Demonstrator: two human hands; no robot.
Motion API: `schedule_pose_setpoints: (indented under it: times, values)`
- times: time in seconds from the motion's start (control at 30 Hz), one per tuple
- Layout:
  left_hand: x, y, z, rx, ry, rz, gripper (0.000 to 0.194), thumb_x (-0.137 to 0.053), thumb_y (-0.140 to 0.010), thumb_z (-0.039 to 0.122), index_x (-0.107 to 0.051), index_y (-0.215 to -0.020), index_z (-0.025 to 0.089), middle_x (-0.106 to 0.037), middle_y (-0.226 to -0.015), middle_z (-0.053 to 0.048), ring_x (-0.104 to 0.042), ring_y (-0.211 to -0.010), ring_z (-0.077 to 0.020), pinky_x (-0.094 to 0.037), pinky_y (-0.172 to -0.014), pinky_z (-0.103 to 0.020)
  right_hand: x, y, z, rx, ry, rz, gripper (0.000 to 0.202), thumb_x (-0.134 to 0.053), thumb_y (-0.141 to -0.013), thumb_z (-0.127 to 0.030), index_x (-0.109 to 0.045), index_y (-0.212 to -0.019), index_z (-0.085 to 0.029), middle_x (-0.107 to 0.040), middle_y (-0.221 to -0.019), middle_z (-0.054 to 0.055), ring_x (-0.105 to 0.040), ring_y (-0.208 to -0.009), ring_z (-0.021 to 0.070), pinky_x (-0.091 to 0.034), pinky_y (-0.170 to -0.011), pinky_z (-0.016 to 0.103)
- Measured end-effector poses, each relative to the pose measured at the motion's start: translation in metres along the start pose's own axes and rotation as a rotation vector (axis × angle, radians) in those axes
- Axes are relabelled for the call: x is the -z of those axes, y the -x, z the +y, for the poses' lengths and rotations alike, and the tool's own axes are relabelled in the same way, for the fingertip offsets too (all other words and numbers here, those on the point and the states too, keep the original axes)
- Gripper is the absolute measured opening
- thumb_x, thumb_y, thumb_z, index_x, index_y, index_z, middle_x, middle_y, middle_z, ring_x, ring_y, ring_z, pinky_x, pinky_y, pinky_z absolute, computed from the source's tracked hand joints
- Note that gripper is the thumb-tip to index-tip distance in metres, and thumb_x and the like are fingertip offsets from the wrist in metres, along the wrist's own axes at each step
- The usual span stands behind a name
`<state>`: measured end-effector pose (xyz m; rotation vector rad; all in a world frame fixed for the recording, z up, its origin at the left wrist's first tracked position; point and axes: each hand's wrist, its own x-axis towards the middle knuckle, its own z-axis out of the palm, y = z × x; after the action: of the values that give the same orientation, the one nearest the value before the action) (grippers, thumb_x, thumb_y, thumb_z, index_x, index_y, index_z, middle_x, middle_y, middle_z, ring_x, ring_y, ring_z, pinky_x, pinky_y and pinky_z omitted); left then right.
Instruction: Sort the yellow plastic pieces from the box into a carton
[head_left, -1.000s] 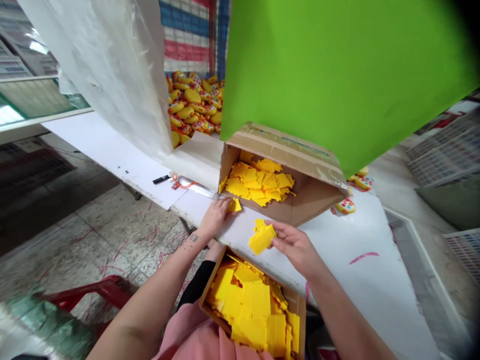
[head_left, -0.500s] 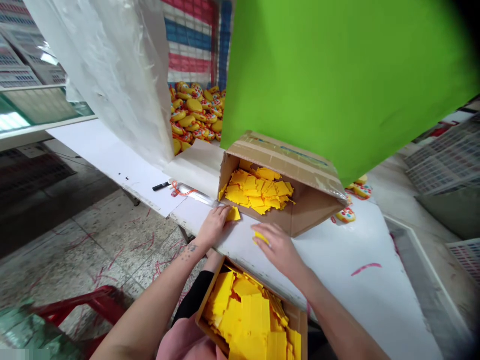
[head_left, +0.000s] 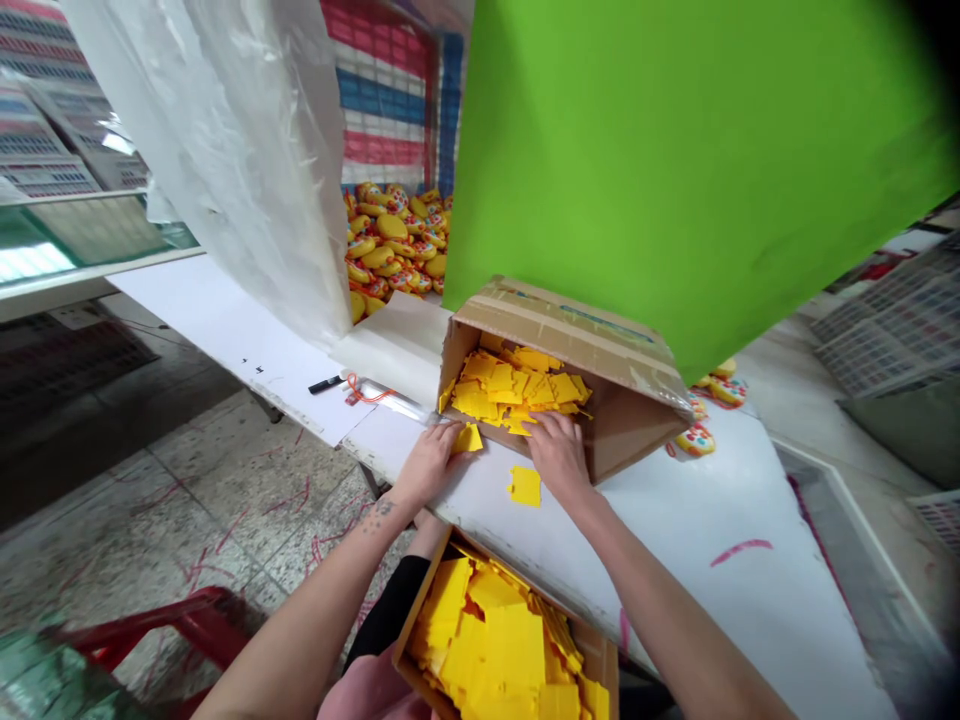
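My left hand (head_left: 431, 465) rests on the white table with its fingers closed on a thin yellow piece (head_left: 470, 438) with notched edges. My right hand (head_left: 559, 458) reaches over the front edge of a cardboard box (head_left: 630, 400) lying on its side. Its fingers are stretched out, with the tips on the yellow pieces (head_left: 517, 385) heaped inside; the thumb is mostly hidden. Between my hands, one loose yellow piece (head_left: 525, 486) lies flat on the table. Larger yellow sheets (head_left: 502, 640) fill an open cardboard box (head_left: 609, 650) below the table edge, close to my body.
A green panel (head_left: 637, 170) rises behind the box. Yellow round toys (head_left: 394, 240) fill a striped bag at the back. A black marker (head_left: 325, 385) and an orange cord (head_left: 360, 390) lie to the left. A red stool (head_left: 172, 620) stands at lower left.
My right hand has let go of a yellow piece, which now lies on the table, and has moved forward to the pile in the box. My left hand stays at its piece.
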<state>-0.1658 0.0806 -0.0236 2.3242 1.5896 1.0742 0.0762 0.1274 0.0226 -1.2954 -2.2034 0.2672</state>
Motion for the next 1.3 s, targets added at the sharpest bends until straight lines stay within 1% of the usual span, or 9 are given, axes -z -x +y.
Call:
schedule_pose_setpoints:
  times: [0.23,0.37,0.47,0.6,0.73,0.83,0.93,1.1,1.3]
  values:
    - [0.0,0.0,0.0,0.015,-0.001,0.002,0.047,-0.055,-0.089,0.045,-0.051,-0.125,0.014,-0.062,-0.118,-0.015,-0.058,-0.108,-0.0279,-0.049,-0.096,-0.046,0.015,0.026,0.01,-0.29,-0.424,0.072,0.042,-0.043,-0.094,-0.048,-0.061,-0.11,-0.014,-0.072,-0.092,0.01,-0.067,-0.078,0.0219,-0.054,-0.068,0.034]
    - [0.0,0.0,0.0,0.006,-0.013,-0.004,0.046,-0.056,-0.089,0.044,-0.051,-0.124,0.015,-0.062,-0.117,-0.016,-0.058,-0.109,-0.0281,-0.049,-0.096,-0.047,0.041,0.046,-0.019,-0.324,-0.608,-0.035,0.042,-0.05,-0.09,-0.052,-0.062,-0.106,-0.016,-0.073,-0.087,0.007,-0.067,-0.069,0.0185,-0.053,-0.058,0.028]
    - [0.0,0.001,0.0,0.002,-0.019,-0.011,0.046,-0.056,-0.089,0.044,-0.05,-0.125,0.016,-0.062,-0.117,-0.015,-0.058,-0.109,-0.0276,-0.049,-0.096,-0.046,0.061,0.067,-0.06,-0.155,-0.619,-0.297,0.027,-0.055,-0.091,-0.043,-0.065,-0.104,-0.021,-0.073,-0.094,0.005,-0.067,-0.081,0.0184,-0.053,-0.069,0.028]
    - [0.0,0.001,0.0,-0.004,-0.02,-0.018,0.047,-0.056,-0.089,0.044,-0.049,-0.126,0.015,-0.062,-0.117,-0.014,-0.057,-0.108,-0.0272,-0.048,-0.096,-0.045,0.064,0.091,-0.107,0.369,-0.234,-0.515,0.024,-0.047,-0.096,-0.024,-0.062,-0.115,-0.023,-0.07,-0.099,0.006,-0.061,-0.092,0.0184,-0.045,-0.085,0.033]
    - [0.0,0.001,0.0,-0.007,-0.023,-0.015,0.047,-0.056,-0.089,0.045,-0.05,-0.124,0.016,-0.062,-0.117,-0.014,-0.057,-0.108,-0.0274,-0.049,-0.095,-0.045,0.059,0.095,-0.118,0.502,-0.099,-0.564,0.034,-0.059,-0.09,-0.046,-0.061,-0.114,-0.022,-0.068,-0.104,0.007,-0.055,-0.102,0.0212,-0.041,-0.089,0.036]
    - [0.0,0.0,0.0,-0.008,-0.016,-0.014,0.047,-0.055,-0.089,0.045,-0.05,-0.124,0.015,-0.062,-0.117,-0.014,-0.057,-0.108,-0.0272,-0.048,-0.096,-0.045,0.064,0.088,-0.113,0.487,-0.232,-0.595,0.044,-0.064,-0.082,-0.056,-0.064,-0.11,-0.022,-0.069,-0.103,0.004,-0.056,-0.101,0.0202,-0.04,-0.092,0.035]
    - [0.0,0.001,0.001,-0.008,-0.006,-0.008,0.047,-0.056,-0.089,0.045,-0.05,-0.125,0.015,-0.062,-0.116,-0.014,-0.057,-0.108,-0.0271,-0.048,-0.096,-0.045,0.064,0.077,-0.095,0.448,-0.322,-0.558,0.034,-0.059,-0.089,-0.046,-0.064,-0.113,-0.022,-0.07,-0.104,0.005,-0.06,-0.098,0.0183,-0.044,-0.091,0.034]
    - [-0.001,0.0,0.0,0.004,-0.004,-0.011,0.045,-0.058,-0.088,0.043,-0.051,-0.124,0.018,-0.062,-0.117,-0.013,-0.058,-0.11,-0.0277,-0.049,-0.096,-0.046,0.034,0.061,-0.038,0.236,0.053,-0.388,0.038,-0.062,-0.088,-0.027,-0.059,-0.125,-0.019,-0.063,-0.126,0.013,-0.056,-0.116,0.0272,-0.046,-0.097,0.046]
    - [0.012,-0.004,0.008,0.082,0.12,-0.005,0.042,-0.06,-0.087,0.043,-0.056,-0.119,0.017,-0.066,-0.111,-0.012,-0.062,-0.104,-0.0268,-0.052,-0.092,-0.044,0.011,0.074,-0.007,0.273,0.215,-0.402,0.043,-0.053,-0.09,-0.016,-0.052,-0.133,-0.018,-0.06,-0.129,0.013,-0.056,-0.116,0.0268,-0.047,-0.099,0.046]
